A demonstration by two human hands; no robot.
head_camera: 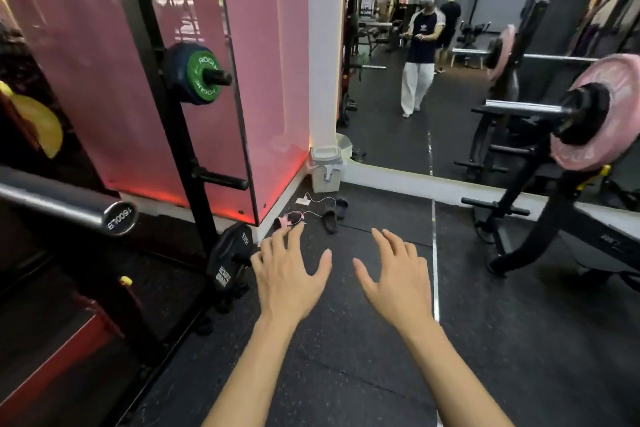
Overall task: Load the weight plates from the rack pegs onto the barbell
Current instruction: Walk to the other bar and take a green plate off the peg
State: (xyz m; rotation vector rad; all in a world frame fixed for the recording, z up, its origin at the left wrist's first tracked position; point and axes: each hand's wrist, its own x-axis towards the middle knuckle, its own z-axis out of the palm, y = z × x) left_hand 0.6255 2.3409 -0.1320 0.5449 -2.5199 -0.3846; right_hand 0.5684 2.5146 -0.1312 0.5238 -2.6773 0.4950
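Note:
The bare steel end of the barbell sleeve [114, 217] juts in from the left, with no plate on the visible part. On the black rack upright [173, 121], a small green plate [202, 75] sits in front of a dark blue plate [175, 71] on a middle peg. A black plate [228, 262] hangs on the lowest peg near the floor. My left hand [289, 274] is open, fingers spread, just right of that black plate, not touching it. My right hand [398, 274] is open beside it, holding nothing.
Empty pegs [221, 179] stick out of the upright above and below the green plate. A mirror wall [433, 121] ahead reflects a person. A bench rack with a barbell carrying a pink plate [602, 114] stands right. Slippers [330, 218], a cable and a white bin [325, 170] lie by the corner.

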